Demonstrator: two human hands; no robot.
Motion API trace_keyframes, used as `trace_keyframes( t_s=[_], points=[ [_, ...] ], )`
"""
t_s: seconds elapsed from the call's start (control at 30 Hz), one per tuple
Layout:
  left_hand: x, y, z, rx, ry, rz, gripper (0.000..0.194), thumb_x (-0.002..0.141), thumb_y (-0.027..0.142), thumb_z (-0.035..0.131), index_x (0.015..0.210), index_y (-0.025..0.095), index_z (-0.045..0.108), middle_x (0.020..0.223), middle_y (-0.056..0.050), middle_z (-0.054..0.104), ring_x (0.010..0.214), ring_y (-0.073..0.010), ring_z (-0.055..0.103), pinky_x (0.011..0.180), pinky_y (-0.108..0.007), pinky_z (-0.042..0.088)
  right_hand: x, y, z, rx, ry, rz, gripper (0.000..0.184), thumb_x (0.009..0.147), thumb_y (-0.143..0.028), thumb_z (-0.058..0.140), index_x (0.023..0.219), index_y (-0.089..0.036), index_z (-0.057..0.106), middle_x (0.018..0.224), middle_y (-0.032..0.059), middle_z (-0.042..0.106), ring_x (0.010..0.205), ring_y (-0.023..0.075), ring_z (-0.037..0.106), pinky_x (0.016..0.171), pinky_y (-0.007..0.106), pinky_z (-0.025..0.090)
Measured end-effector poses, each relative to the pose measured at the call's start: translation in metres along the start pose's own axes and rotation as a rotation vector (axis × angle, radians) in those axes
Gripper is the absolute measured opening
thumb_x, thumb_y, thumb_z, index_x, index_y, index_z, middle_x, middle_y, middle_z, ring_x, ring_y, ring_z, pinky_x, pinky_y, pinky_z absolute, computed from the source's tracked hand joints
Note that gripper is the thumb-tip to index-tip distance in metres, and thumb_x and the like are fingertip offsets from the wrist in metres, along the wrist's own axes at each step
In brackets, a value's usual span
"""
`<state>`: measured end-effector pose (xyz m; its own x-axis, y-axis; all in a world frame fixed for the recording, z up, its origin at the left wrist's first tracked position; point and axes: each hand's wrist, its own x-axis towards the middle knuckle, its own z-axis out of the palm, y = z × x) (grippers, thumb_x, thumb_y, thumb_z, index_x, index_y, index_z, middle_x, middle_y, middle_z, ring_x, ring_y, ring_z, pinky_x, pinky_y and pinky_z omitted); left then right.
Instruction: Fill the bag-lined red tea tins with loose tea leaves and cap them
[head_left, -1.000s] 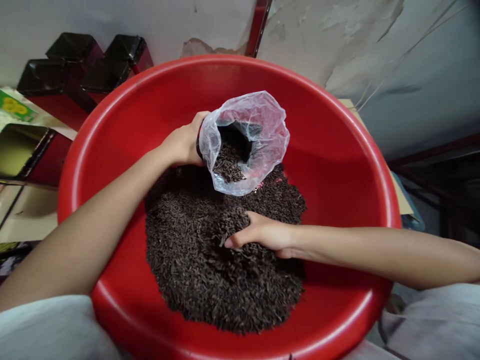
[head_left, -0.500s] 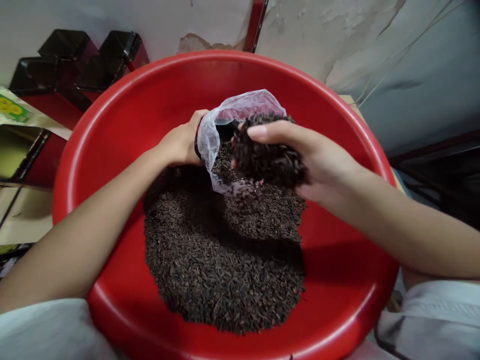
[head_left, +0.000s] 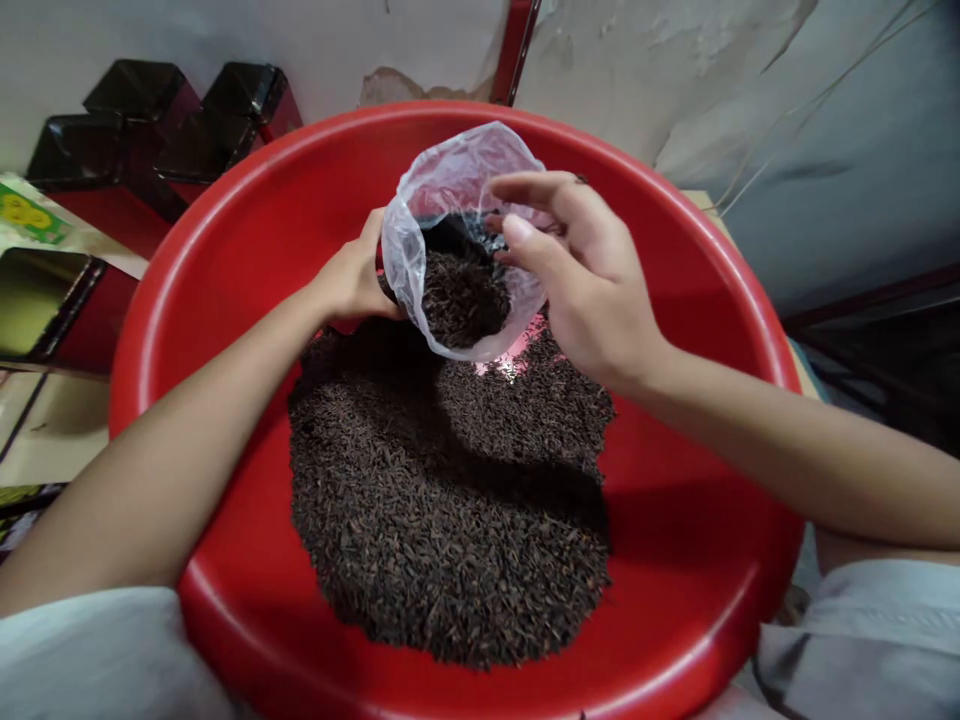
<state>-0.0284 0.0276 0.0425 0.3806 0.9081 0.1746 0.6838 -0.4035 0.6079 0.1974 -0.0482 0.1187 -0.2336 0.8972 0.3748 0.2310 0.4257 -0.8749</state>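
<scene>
My left hand (head_left: 351, 275) is closed around the side of a dark red tin, mostly hidden behind the clear plastic bag (head_left: 409, 265) that lines it and folds out over its mouth. The tin tilts towards me, and dark loose tea leaves (head_left: 461, 295) show inside the bag. At the bag's right edge, my right hand (head_left: 592, 275) has its fingers curved and apart, with a few leaf bits on them and no handful in it. Below both hands a broad heap of the same dark tea (head_left: 450, 540) lies in a big red basin (head_left: 697, 480).
Several dark red tins with black tops (head_left: 139, 90) stand behind the basin at the left. Beside them lies an open tin (head_left: 45, 300) on its side, near a green and yellow packet (head_left: 30, 212). A peeling wall (head_left: 600, 90) rises behind the basin.
My right hand has let go of its handful of tea, which is now in the bag, and its fingers have spread. The bag's mouth has shifted slightly up and left.
</scene>
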Motion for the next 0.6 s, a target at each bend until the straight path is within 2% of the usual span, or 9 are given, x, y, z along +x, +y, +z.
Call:
trace_keyframes(
  t_s=[0.1, 0.13, 0.2, 0.23, 0.3, 0.37, 0.47, 0.53, 0.6],
  points=[
    [0.001, -0.001, 0.001, -0.111, 0.094, -0.017, 0.105, 0.038, 0.053, 0.081, 0.128, 0.019, 0.037, 0.127, -0.009, 0.053, 0.124, -0.0351, 0.044, 0.105, -0.043, 0.036, -0.027, -0.004, -0.010, 0.021, -0.014, -0.042, 0.014, 0.090, -0.035, 0.048, 0.096, -0.023, 0.055, 0.100, 0.0005, 0.058, 0.091, 0.0119, 0.060, 0.081, 0.027, 0.051],
    [0.001, 0.000, 0.001, -0.146, 0.106, -0.032, 0.106, 0.037, 0.053, 0.080, 0.127, 0.018, 0.036, 0.131, -0.009, 0.050, 0.125, -0.0332, 0.043, 0.107, -0.042, 0.034, -0.036, 0.000, -0.013, 0.012, -0.077, -0.010, 0.018, 0.090, -0.038, 0.047, 0.094, -0.022, 0.055, 0.091, 0.0007, 0.058, 0.083, 0.0117, 0.060, 0.076, 0.027, 0.051],
    [0.002, 0.001, -0.003, -0.206, 0.126, -0.086, 0.106, 0.035, 0.052, 0.081, 0.124, 0.018, 0.035, 0.136, -0.008, 0.045, 0.126, -0.0297, 0.041, 0.111, -0.042, 0.029, -0.048, 0.015, -0.016, -0.057, -0.323, 0.103, 0.024, 0.090, -0.042, 0.044, 0.089, -0.020, 0.054, 0.080, 0.0011, 0.058, 0.073, 0.0125, 0.058, 0.071, 0.029, 0.051],
    [0.002, 0.003, -0.005, -0.229, 0.140, -0.121, 0.105, 0.034, 0.049, 0.082, 0.122, 0.018, 0.035, 0.137, -0.008, 0.044, 0.126, -0.0286, 0.040, 0.112, -0.043, 0.028, -0.053, 0.024, -0.015, -0.125, -0.471, 0.174, 0.026, 0.090, -0.042, 0.043, 0.089, -0.019, 0.054, 0.081, 0.0026, 0.059, 0.074, 0.0140, 0.058, 0.073, 0.031, 0.052],
    [0.002, 0.006, -0.011, -0.263, 0.173, -0.188, 0.101, 0.034, 0.044, 0.083, 0.119, 0.019, 0.035, 0.137, -0.008, 0.044, 0.127, -0.0281, 0.039, 0.113, -0.046, 0.026, -0.058, 0.046, -0.009, -0.322, -0.732, 0.329, 0.033, 0.090, -0.043, 0.042, 0.100, -0.015, 0.056, 0.100, 0.0102, 0.062, 0.093, 0.0203, 0.060, 0.086, 0.037, 0.050],
    [0.001, 0.009, -0.017, -0.279, 0.201, -0.235, 0.095, 0.036, 0.039, 0.082, 0.117, 0.018, 0.037, 0.139, -0.008, 0.042, 0.126, -0.0283, 0.038, 0.112, -0.047, 0.027, -0.059, 0.068, 0.000, -0.534, -0.863, 0.457, 0.052, 0.089, -0.047, 0.043, 0.123, -0.008, 0.048, 0.131, 0.0212, 0.047, 0.122, 0.0294, 0.049, 0.103, 0.042, 0.040],
    [-0.001, 0.016, -0.020, -0.277, 0.207, -0.263, 0.090, 0.041, 0.036, 0.080, 0.117, 0.015, 0.038, 0.141, -0.008, 0.039, 0.124, -0.0278, 0.038, 0.110, -0.046, 0.031, -0.053, 0.097, 0.008, -0.785, -0.852, 0.480, 0.078, 0.087, -0.053, 0.047, 0.142, -0.002, 0.028, 0.150, 0.0276, 0.019, 0.140, 0.0370, 0.021, 0.114, 0.044, 0.023],
    [-0.001, 0.017, -0.019, -0.260, 0.205, -0.257, 0.088, 0.045, 0.036, 0.078, 0.119, 0.012, 0.038, 0.140, -0.010, 0.040, 0.124, -0.0280, 0.039, 0.110, -0.045, 0.032, -0.049, 0.115, 0.006, -0.906, -0.793, 0.486, 0.080, 0.087, -0.054, 0.045, 0.144, -0.002, 0.025, 0.151, 0.0275, 0.014, 0.142, 0.0374, 0.013, 0.116, 0.046, 0.016],
    [-0.001, 0.015, -0.015, -0.242, 0.196, -0.240, 0.089, 0.046, 0.039, 0.079, 0.120, 0.011, 0.038, 0.140, -0.011, 0.040, 0.125, -0.0297, 0.040, 0.109, -0.046, 0.033, -0.048, 0.132, 0.001, -0.977, -0.754, 0.566, 0.080, 0.088, -0.057, 0.041, 0.144, -0.002, 0.025, 0.152, 0.0281, 0.012, 0.142, 0.0387, 0.011, 0.115, 0.050, 0.014]
  ],
)
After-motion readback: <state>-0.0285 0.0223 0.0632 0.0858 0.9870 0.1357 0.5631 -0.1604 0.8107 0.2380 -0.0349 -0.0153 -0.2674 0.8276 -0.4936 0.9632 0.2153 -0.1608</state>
